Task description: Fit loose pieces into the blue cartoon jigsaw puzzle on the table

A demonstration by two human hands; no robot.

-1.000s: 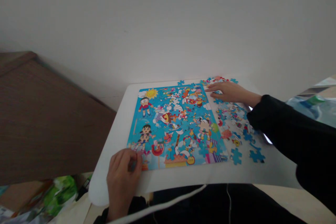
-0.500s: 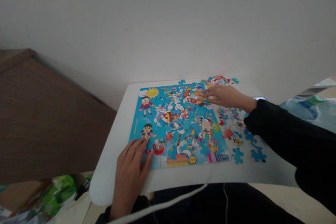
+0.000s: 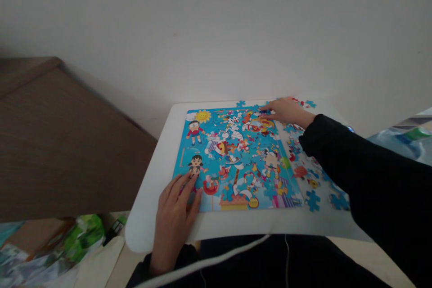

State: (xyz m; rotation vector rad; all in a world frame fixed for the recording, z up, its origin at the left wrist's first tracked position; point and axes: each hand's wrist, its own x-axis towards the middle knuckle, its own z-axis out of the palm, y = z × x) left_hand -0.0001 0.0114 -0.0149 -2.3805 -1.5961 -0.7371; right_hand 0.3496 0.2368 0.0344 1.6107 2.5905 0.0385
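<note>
Lightly: left hand (image 3: 175, 220) open on jigsaw puzzle (image 3: 236, 159) edge; right hand (image 3: 286, 111) curled, hold unclear.

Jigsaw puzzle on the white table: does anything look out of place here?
Yes, loose jigsaw pieces are scattered on the white table to the right of the cartoon puzzle and along its far edge. They look odd because they lie outside the puzzle's square outline, in no order.
</note>
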